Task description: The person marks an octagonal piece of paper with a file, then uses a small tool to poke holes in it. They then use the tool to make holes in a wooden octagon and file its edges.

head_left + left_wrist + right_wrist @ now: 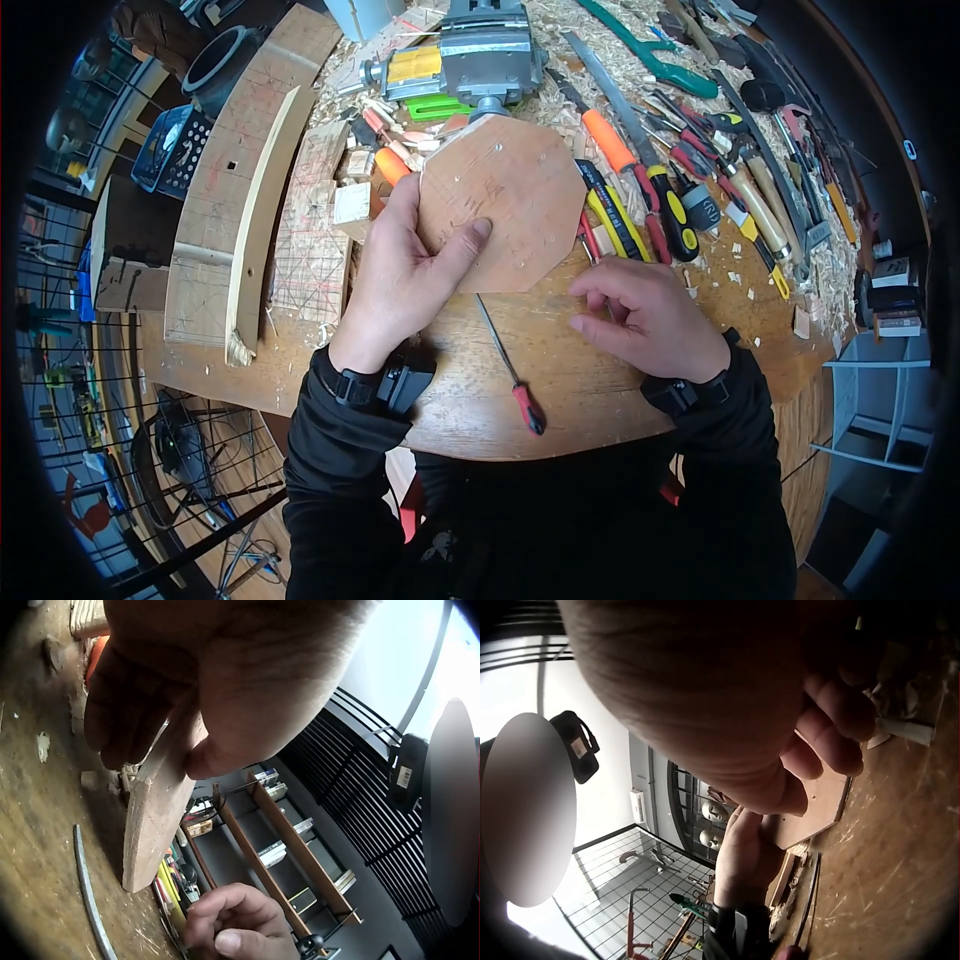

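My left hand (405, 265) grips the left edge of an octagonal wooden board (525, 195), thumb lying across its upper face and fingers beneath. In the left wrist view the board (154, 817) stands tilted on edge, its thickness showing. My right hand (650, 312) hovers just off the board's lower right edge, fingers loosely curled with nothing between them. In the right wrist view its fingers (829, 724) overlap the board (814, 814). A thin tool (525, 408) with a grey shaft and red-and-black handle lies on the bench below the board, between both hands.
A metal vise (487, 55) stands behind the board among wood shavings. Chisels, files and a yellow-black knife (620, 225) crowd the right side. Long curved wood pieces (262, 220) and a pencil-marked block (312, 215) lie at left. The bench's front edge (520, 457) is near my body.
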Available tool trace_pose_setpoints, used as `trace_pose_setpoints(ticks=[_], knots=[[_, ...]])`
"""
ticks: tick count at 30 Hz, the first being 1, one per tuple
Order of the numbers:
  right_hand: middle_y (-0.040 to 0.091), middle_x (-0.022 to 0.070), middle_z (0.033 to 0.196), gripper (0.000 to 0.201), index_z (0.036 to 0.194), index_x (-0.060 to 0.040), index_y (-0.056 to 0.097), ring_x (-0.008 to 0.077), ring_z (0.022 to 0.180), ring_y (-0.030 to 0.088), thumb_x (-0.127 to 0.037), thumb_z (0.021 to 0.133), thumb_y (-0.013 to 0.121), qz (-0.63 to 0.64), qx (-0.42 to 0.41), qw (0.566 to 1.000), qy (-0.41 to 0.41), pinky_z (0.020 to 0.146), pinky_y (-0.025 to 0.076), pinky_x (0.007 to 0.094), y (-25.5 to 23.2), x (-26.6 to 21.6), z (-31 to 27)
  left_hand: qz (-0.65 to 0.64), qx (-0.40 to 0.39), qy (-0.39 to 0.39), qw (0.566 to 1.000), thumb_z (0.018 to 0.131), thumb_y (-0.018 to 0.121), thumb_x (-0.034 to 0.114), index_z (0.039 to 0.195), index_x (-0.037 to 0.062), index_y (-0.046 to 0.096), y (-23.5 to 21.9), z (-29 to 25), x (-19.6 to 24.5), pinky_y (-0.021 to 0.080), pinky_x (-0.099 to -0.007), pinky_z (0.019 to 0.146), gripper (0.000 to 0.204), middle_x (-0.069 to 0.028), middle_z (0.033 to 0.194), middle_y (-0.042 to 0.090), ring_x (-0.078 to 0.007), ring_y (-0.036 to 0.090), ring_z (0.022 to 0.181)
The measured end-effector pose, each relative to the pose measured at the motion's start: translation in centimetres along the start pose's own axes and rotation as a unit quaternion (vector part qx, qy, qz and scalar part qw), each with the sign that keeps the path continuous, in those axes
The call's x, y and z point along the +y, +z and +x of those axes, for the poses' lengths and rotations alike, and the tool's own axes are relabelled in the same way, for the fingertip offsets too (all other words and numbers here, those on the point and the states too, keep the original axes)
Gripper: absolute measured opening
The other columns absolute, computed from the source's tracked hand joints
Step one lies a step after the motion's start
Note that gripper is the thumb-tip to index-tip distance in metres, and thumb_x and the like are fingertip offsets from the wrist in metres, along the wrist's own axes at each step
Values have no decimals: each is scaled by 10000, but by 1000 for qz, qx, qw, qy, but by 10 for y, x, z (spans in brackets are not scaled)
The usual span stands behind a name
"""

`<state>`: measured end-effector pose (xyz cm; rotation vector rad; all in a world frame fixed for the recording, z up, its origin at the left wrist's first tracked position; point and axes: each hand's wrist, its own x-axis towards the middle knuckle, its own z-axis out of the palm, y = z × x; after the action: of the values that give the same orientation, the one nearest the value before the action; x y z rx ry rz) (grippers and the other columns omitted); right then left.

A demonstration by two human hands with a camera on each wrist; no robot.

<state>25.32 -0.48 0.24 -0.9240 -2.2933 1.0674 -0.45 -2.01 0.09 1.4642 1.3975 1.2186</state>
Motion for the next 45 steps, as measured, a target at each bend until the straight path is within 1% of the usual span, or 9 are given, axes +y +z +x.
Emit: trace_pose_setpoints(ticks=[14,16,17,19,23,26,28,31,45], knots=[[578,75,750,206,974,-52,611,211,613,585,-115,811,720,-7,-15,1000,8,541,443,323,-1,-3,2,-2,8,28,1000,876,699,152,1208,-57,506,1,-5,4,534,-275,717,438,-149,959,680,-147,666,847],[575,72,748,200,968,-53,613,203,607,582,-110,810,722,-6,-17,1000,10,537,441,317,-1,-4,3,14,-32,-22,999,887,709,104,1277,-54,461,-3,-6,11,516,-272,865,489,-112,1118,612,-133,606,1012],[569,68,744,197,965,-52,616,192,596,575,-103,808,725,8,-15,1000,22,530,438,309,-1,-4,3,13,-28,-24,999,887,709,104,1277,-54,461,-2,-6,8,516,-272,865,489,-112,1118,612,-133,606,1012],[564,63,741,194,961,-52,619,180,585,569,-96,807,728,21,-17,999,34,524,435,301,0,-5,3,24,6,65,998,872,688,162,1183,-62,513,1,-5,3,544,-309,701,421,-182,886,697,-201,700,809],[565,61,743,200,971,-45,626,155,561,556,-77,805,733,28,-9,999,37,507,429,283,1,-4,3,22,-5,51,998,873,682,163,1183,-59,512,-1,-5,2,548,-326,702,418,-198,888,696,-232,709,805],[572,61,748,203,976,-41,626,147,558,560,-71,807,733,29,-7,999,37,502,429,276,1,-4,4,26,8,88,996,871,680,175,1176,-51,515,-2,-5,-1,544,-328,683,414,-207,862,686,-244,708,781],[574,61,751,202,977,-40,627,142,559,563,-71,808,733,25,-8,999,38,499,429,271,1,-3,3,43,-47,-4,998,903,700,122,1265,-54,461,-6,-7,9,523,-273,851,468,-121,1091,629,-137,616,994],[578,60,757,197,978,-36,627,133,566,567,-71,814,731,30,-7,999,42,497,432,262,1,-3,3,50,-51,-20,997,903,702,127,1261,-55,458,-7,-7,11,525,-272,849,470,-124,1091,630,-137,617,995],[587,55,765,210,998,-36,626,123,561,560,-69,818,730,25,-6,999,34,495,431,254,0,-2,3,48,-54,-12,997,903,700,133,1243,-53,462,-7,-7,12,540,-263,801,455,-123,1051,637,-136,634,945]])
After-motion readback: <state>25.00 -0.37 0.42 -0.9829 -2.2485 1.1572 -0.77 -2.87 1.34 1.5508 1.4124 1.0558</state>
